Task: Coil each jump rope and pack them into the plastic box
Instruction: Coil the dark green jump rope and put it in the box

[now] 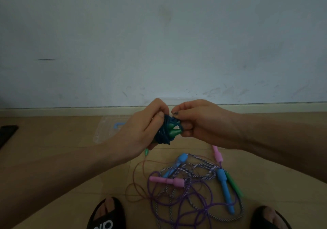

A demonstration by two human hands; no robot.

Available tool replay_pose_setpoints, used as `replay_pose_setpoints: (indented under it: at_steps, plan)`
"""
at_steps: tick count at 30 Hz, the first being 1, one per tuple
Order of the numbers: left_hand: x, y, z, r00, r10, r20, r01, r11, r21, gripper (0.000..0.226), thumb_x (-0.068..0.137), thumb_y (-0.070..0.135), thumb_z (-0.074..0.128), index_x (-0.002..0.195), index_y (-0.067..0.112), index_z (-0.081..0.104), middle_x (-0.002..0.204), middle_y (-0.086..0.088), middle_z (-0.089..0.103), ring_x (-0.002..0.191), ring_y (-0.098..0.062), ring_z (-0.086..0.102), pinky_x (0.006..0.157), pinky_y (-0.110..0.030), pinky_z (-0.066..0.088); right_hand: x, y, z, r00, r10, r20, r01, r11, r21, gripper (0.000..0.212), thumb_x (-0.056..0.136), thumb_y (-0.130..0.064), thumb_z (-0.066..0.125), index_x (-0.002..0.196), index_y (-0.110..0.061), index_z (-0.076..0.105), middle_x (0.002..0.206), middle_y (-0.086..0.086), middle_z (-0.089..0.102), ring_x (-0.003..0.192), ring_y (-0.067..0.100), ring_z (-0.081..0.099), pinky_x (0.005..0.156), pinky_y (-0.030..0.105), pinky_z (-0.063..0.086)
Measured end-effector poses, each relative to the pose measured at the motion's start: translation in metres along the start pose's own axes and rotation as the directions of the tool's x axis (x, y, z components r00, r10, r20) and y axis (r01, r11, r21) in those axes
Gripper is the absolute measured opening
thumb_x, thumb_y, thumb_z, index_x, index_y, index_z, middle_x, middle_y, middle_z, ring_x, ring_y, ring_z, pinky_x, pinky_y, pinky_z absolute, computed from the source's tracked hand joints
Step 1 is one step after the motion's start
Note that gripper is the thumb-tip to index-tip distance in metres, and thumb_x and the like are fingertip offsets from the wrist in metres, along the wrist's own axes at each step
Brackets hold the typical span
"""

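— My left hand (141, 127) is clamped round the dark blue rope bundle (163, 133), its green handles (172, 130) poking out; my right hand (198, 124) pinches the last turn at the bundle's right side.

— Which step is that?

— Finishing this coil, I reckon. Next it goes into the clear plastic box (108, 129), far left on the floor. The tangled ropes (191, 189) lie near my feet, uncoiled.

Both hands (141, 127) (200, 124) raised, fingers closed.
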State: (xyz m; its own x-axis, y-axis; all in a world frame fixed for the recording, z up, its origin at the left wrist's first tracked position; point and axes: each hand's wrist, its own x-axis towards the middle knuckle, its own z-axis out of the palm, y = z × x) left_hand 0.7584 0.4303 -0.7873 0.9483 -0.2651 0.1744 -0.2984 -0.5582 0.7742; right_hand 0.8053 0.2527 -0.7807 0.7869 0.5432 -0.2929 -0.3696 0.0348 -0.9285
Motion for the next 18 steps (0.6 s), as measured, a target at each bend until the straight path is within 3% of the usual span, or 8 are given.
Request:
replay_pose_setpoints:
  at_steps: [5, 8, 13, 18]
  plan:
    - [0.003, -0.002, 0.000, 0.999, -0.027, 0.020, 0.028, 0.998, -0.050, 0.020, 0.105, 0.018, 0.035, 0.098, 0.021, 0.053, 0.064, -0.021, 0.051, 0.043, -0.028, 0.050, 0.038, -0.032, 0.040, 0.000, 0.008, -0.001, 0.995, -0.039, -0.087, 0.037, 0.999, -0.025, 0.012, 0.095, 0.002, 0.051, 0.087, -0.005, 0.057, 0.063, 0.007, 0.049, 0.051, 0.012, 0.046, 0.051, 0.027, 0.044]
    - [0.003, -0.004, 0.000, 0.997, -0.074, 0.027, 0.077, 0.991, -0.106, 0.022, 0.104, 0.017, 0.037, 0.098, 0.020, 0.057, 0.069, -0.024, 0.051, 0.042, -0.022, 0.049, 0.039, -0.031, 0.039, -0.002, 0.013, 0.000, 0.992, -0.049, -0.119, 0.050, 0.999, 0.002, 0.004, 0.095, 0.000, 0.054, 0.091, -0.004, 0.054, 0.059, 0.008, 0.048, 0.052, 0.014, 0.046, 0.051, 0.027, 0.045]
    - [0.003, -0.003, 0.000, 0.994, -0.086, 0.062, 0.093, 0.989, -0.119, 0.022, 0.105, 0.021, 0.036, 0.097, 0.023, 0.056, 0.066, -0.023, 0.051, 0.045, -0.033, 0.051, 0.041, -0.034, 0.040, -0.003, 0.015, 0.002, 0.987, -0.061, -0.146, 0.066, 0.997, 0.031, 0.009, 0.092, 0.004, 0.053, 0.088, -0.004, 0.055, 0.061, 0.009, 0.046, 0.050, 0.014, 0.044, 0.049, 0.027, 0.042]
    - [0.005, -0.002, 0.003, 0.994, -0.093, 0.064, 0.098, 0.992, -0.085, 0.020, 0.106, 0.025, 0.034, 0.099, 0.023, 0.053, 0.069, -0.023, 0.052, 0.045, -0.020, 0.051, 0.042, -0.028, 0.041, -0.003, 0.011, 0.003, 0.980, -0.076, -0.186, 0.076, 0.997, -0.006, 0.012, 0.093, 0.006, 0.052, 0.085, -0.003, 0.055, 0.058, 0.006, 0.045, 0.044, 0.010, 0.042, 0.046, 0.025, 0.039]
